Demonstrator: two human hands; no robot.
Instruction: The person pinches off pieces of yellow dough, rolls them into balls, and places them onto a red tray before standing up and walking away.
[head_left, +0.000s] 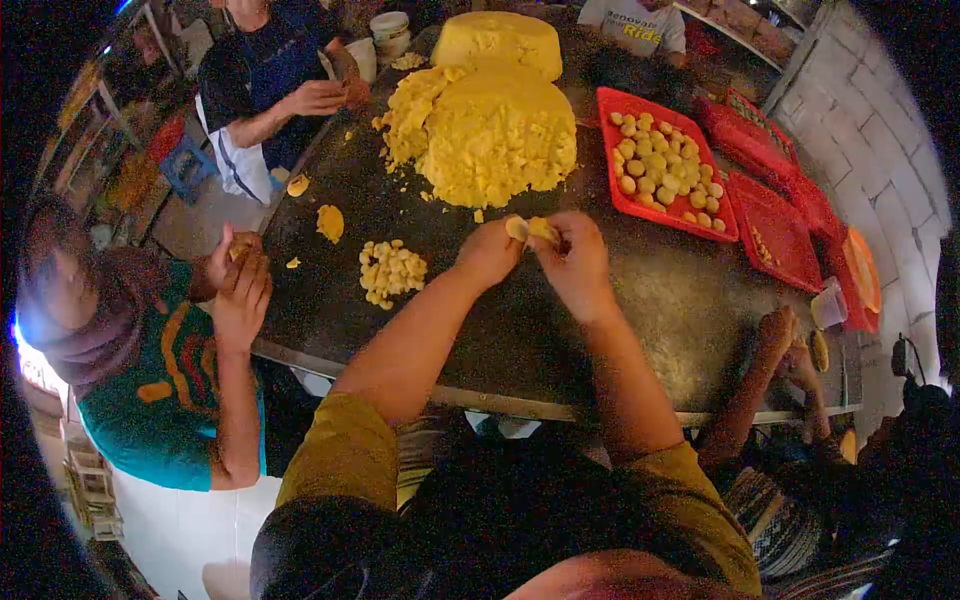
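Note:
Over the dark table (440,340), my left hand (492,252) is closed on a small pale piece (516,228). Right beside it, my right hand (578,262) pinches a bit of yellow dough (543,230). The two hands nearly touch, just in front of a big crumbly mound of yellow dough (500,135). A smooth block of the same dough (497,42) stands behind the mound. Left of my left hand lies a heap of small pale pieces (391,272). A red tray (727,232) at the right holds several round yellow balls (655,160).
Co-workers' hands are at the left (240,285), back left (320,97) and right edge (780,345) of the table. Another person (632,28) is at the back. More red trays (775,235) and a clear cup (828,304) stand at the right.

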